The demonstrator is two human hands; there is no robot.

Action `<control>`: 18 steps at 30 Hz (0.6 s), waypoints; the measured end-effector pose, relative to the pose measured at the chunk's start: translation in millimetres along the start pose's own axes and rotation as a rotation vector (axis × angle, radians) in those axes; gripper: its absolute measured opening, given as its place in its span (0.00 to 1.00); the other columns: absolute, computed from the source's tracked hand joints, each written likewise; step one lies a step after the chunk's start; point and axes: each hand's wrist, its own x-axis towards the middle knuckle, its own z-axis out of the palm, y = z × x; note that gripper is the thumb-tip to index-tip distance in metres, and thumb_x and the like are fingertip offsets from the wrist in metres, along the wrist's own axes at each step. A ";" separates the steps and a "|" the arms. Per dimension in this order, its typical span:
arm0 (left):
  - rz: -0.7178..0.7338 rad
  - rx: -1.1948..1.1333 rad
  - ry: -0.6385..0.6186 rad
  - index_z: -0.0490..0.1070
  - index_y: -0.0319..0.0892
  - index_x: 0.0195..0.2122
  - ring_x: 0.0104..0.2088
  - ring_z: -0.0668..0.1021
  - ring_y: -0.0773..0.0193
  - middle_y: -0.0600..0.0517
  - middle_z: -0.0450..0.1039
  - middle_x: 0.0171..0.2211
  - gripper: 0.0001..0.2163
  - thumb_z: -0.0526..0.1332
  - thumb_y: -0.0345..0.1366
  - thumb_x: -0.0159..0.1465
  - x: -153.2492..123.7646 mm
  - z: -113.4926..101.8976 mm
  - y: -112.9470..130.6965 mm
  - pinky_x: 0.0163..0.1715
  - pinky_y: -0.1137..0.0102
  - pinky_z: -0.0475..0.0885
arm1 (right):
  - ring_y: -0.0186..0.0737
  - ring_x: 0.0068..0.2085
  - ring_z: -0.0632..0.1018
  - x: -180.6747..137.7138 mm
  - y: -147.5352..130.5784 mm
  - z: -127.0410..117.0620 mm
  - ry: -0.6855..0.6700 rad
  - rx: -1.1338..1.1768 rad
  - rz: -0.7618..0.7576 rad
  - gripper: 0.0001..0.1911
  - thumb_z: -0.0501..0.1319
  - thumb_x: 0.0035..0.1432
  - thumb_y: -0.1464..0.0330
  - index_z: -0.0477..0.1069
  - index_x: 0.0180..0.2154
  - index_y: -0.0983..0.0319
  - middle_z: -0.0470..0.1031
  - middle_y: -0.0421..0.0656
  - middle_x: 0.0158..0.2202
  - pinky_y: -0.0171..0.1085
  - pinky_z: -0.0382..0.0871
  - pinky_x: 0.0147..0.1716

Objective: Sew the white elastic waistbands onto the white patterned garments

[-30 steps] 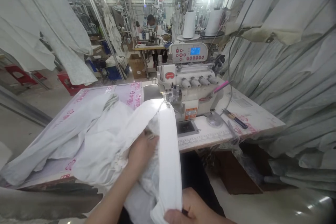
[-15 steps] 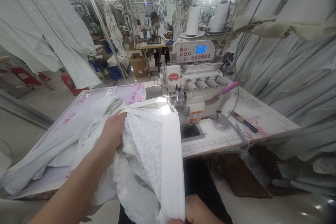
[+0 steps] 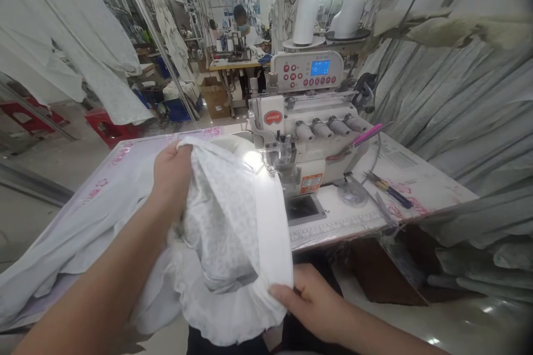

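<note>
A white garment (image 3: pixel 225 227) with a ruffled edge reaches the needle area of the sewing machine (image 3: pixel 306 127) and hangs in front of it. The hands are well apart, both clamped on the garment: the left hand (image 3: pixel 172 169) left of the machine, the right hand (image 3: pixel 310 299) in front of it. Right of the machine, a slim yellow-and-dark tool (image 3: pixel 390 191) lies on the surface (image 3: pixel 443 189); behind it stand white thread cones (image 3: pixel 306 16).
</note>
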 end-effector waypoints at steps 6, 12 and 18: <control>0.146 0.046 0.053 0.65 0.34 0.31 0.23 0.60 0.73 0.56 0.57 0.22 0.12 0.50 0.38 0.62 56.7 20.7 23.8 0.22 0.78 0.56 | 0.31 0.24 0.58 37.2 -10.8 -27.0 0.026 0.007 0.039 0.16 0.52 0.57 0.63 0.55 0.21 0.63 0.54 0.36 0.20 0.31 0.52 0.23; 0.378 0.291 -0.004 0.64 0.36 0.43 0.39 0.67 0.62 0.48 0.64 0.39 0.11 0.54 0.29 0.59 -10.6 17.2 36.1 0.41 0.68 0.62 | 0.32 0.25 0.63 68.9 -19.1 -47.1 0.024 0.066 0.004 0.17 0.55 0.56 0.60 0.60 0.22 0.64 0.60 0.37 0.22 0.32 0.56 0.26; 0.045 0.167 -0.689 0.68 0.41 0.40 0.35 0.73 0.62 0.50 0.71 0.35 0.14 0.54 0.45 0.62 -131.2 -1.4 3.3 0.33 0.70 0.67 | 0.28 0.19 0.59 76.6 -16.4 -55.8 -0.038 0.227 0.048 0.22 0.59 0.51 0.52 0.61 0.20 0.64 0.57 0.33 0.15 0.30 0.53 0.19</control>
